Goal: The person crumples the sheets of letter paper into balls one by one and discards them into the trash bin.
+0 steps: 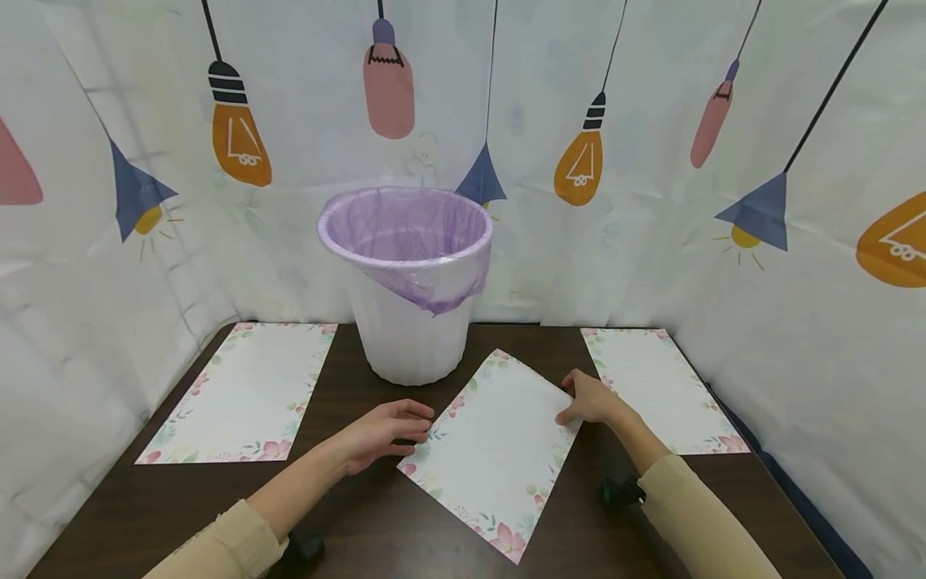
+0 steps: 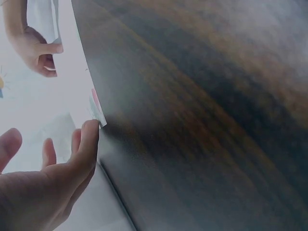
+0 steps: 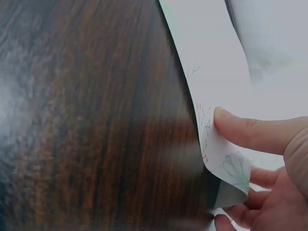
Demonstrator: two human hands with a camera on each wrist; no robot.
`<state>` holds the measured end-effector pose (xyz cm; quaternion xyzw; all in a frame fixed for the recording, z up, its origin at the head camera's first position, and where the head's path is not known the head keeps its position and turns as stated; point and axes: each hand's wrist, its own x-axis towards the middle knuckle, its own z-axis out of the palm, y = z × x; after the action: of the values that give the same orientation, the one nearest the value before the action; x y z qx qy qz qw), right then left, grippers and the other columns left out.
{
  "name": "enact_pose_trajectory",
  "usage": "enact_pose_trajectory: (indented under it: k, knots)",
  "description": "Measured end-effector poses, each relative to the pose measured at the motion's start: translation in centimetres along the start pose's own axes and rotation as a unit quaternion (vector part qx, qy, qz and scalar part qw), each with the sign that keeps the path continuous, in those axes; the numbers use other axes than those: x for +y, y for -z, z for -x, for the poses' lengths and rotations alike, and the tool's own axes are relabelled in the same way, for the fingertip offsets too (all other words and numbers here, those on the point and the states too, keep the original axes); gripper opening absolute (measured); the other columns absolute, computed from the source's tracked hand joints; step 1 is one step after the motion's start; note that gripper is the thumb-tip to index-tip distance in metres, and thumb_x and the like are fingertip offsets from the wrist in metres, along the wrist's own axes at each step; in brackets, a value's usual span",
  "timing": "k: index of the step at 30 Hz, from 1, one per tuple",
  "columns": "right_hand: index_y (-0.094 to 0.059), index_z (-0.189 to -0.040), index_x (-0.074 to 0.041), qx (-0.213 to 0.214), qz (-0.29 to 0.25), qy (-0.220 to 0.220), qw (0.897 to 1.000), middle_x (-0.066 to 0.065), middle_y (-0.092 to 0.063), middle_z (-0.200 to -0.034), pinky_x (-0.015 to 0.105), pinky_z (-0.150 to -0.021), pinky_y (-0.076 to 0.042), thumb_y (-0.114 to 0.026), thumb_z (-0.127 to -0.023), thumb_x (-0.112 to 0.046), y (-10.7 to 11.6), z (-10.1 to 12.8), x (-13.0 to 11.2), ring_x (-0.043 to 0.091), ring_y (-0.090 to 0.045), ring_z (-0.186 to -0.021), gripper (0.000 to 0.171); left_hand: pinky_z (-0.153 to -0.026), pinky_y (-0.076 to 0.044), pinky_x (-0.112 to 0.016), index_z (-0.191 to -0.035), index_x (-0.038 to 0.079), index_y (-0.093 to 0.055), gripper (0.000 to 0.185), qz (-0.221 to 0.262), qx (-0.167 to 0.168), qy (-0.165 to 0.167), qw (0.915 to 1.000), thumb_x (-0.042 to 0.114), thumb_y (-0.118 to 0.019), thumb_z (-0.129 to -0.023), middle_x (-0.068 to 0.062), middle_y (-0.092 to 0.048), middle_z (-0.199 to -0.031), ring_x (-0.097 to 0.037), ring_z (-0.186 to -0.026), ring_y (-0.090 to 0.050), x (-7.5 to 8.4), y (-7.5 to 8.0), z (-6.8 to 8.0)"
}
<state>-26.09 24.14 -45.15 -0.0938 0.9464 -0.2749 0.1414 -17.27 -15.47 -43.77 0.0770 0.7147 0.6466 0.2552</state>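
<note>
A sheet of paper (image 1: 499,442) with a floral border lies turned at an angle in the middle of the dark table. My right hand (image 1: 589,400) pinches its right corner, thumb on top and fingers beneath; in the right wrist view that corner of the paper (image 3: 226,139) curls up between them. At the opposite edge is my left hand (image 1: 387,437), its fingers relaxed and spread, fingertips right at the paper's left side. In the left wrist view the fingers (image 2: 86,144) reach the sheet's corner without curling round it.
Behind the sheet stands a white bin (image 1: 412,338) with a purple liner bag (image 1: 434,285). Another floral sheet (image 1: 246,394) lies at left, and a lined floral sheet (image 1: 654,386) at right. A lamp-patterned cloth (image 1: 289,241) encloses the wooden table (image 1: 369,523).
</note>
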Motion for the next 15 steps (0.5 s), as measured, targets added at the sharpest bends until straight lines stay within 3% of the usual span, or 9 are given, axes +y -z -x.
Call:
enact_pose_trajectory:
  k: [7, 13, 15]
  knots:
    - [-0.058, -0.125, 0.008, -0.024, 0.032, 0.007, 0.999, 0.014, -0.065, -0.113, 0.050, -0.093, -0.051, -0.090, -0.077, -0.015, -0.2, -0.2, -0.3, 0.029, -0.061, -0.099, 0.062, -0.106, -0.043, -0.059, -0.140, -0.007, -0.049, 0.049, -0.023, -0.038, 0.008, 0.9990, 0.023, -0.063, -0.103, -0.023, -0.052, -0.141, -0.042, -0.132, -0.051, 0.5, -0.5, 0.4]
    - [-0.049, -0.133, 0.014, -0.014, 0.059, 0.025, 0.998, 0.026, -0.060, -0.126, 0.054, -0.101, -0.047, -0.091, -0.077, -0.018, 0.1, -0.6, -0.4, 0.042, -0.058, -0.117, 0.078, -0.106, -0.043, -0.059, -0.140, -0.005, -0.051, 0.048, -0.048, -0.054, 0.002, 0.9974, 0.024, -0.064, -0.103, -0.022, -0.052, -0.142, -0.038, -0.130, -0.051, 1.0, -0.7, 0.5]
    - [-0.049, -0.133, 0.013, -0.004, 0.053, 0.037, 0.998, 0.026, -0.060, -0.127, 0.055, -0.101, -0.047, -0.090, -0.078, -0.017, 0.2, -0.6, -0.3, 0.042, -0.058, -0.117, 0.075, -0.106, -0.043, -0.059, -0.140, -0.005, -0.051, 0.049, -0.052, -0.055, -0.001, 0.9972, 0.025, -0.064, -0.103, -0.022, -0.053, -0.142, -0.038, -0.130, -0.051, 1.1, -0.6, 0.5]
